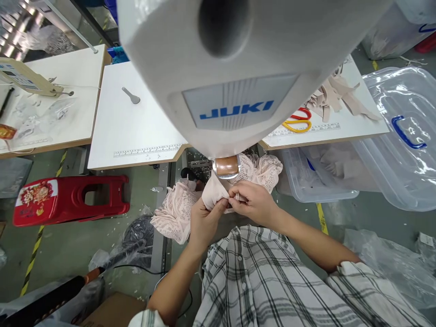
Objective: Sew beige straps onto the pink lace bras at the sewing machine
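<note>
A big white JUKI sewing machine head (235,68) fills the top middle of the head view. Just below its metal end (226,167), both my hands pinch a pale pink piece of fabric (213,190). My left hand (204,222) grips its lower left edge with closed fingers. My right hand (254,202) pinches the fabric's right edge, fingertips meeting those of the left hand. Pink lace fabric (173,211) hangs left of my hands, and more lace (262,170) lies behind my right hand.
White work table (132,131) with a printed ruler stands left; another table top (340,125) right carries red and yellow scissors (298,120) and beige fabric strips (335,97). Clear plastic bins (402,136) right, a red stool (68,197) left, black bag (138,236) on the floor.
</note>
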`<state>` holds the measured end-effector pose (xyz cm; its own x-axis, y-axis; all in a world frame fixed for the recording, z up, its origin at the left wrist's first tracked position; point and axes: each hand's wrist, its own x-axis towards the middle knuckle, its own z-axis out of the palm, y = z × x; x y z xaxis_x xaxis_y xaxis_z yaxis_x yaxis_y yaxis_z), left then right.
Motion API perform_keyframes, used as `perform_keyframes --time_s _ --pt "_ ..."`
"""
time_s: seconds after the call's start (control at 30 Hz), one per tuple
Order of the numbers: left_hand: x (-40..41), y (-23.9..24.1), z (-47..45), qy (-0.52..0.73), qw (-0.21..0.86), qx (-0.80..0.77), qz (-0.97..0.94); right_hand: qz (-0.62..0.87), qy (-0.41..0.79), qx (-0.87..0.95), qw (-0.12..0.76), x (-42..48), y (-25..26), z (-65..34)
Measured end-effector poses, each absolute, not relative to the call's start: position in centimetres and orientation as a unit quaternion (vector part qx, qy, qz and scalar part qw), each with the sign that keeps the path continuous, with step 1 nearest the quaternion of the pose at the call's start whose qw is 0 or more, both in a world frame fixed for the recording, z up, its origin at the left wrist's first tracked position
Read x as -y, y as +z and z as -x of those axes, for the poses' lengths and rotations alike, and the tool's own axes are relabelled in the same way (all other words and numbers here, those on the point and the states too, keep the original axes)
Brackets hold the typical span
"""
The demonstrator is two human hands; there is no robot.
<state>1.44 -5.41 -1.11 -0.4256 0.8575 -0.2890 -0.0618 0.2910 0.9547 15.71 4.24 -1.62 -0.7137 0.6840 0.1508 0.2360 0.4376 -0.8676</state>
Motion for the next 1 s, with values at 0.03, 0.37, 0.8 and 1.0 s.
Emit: perform_keyframes --time_s 0.03,0.37,0.8,1.0 --pt "5.4 -1.1 -1.4 0.52 0.442 -0.666 -0.301 0.286 0.463 0.804 0.239 -4.4 -1.5 -15.8" --pt "4.8 -0.5 -0.9 0.47 0.407 -0.701 -0.351 0.305 0.505 0.78 0.209 -5.2 -1.1 -16.2" --pt "3.8 1.4 -0.2 0.382 0.434 -0.668 -0.469 0.3 0.502 0.801 0.129 -6.1 0.2 -17.7" --pt "3.7 1.1 -0.7 0.376 0.434 -0.668 -0.474 0.298 0.513 0.797 0.11 -6.4 0.6 -17.8"
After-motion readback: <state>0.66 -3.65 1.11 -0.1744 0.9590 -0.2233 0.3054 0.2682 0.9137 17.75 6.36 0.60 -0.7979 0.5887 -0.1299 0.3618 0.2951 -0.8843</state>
